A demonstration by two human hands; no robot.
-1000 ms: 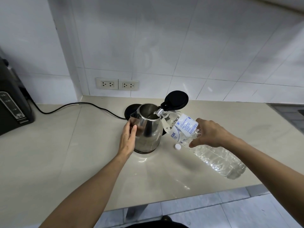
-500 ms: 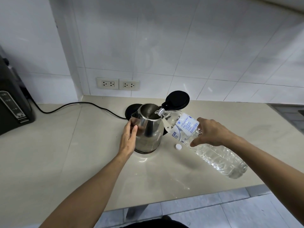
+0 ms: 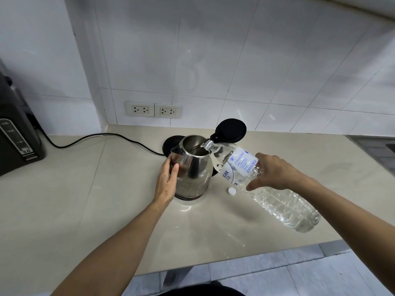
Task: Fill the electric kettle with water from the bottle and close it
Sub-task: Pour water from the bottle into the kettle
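A steel electric kettle stands on the beige counter, its black lid flipped up at the back. My left hand lies flat against the kettle's left side below the spout. A clear plastic water bottle with a white and blue label is tilted neck-down, its mouth at the kettle's rim, and a thin stream of water runs into the opening. My right hand grips the bottle around its label. The bottle's white cap lies on the counter just right of the kettle.
The kettle's black base with its cord sits behind the kettle. A dark appliance stands at the far left. Two wall sockets are on the tiled wall. The counter's front edge runs close below my arms, with floor tiles beyond.
The bottle has tipped a little further, with its base slightly higher. Both hands and the kettle stay where they were.
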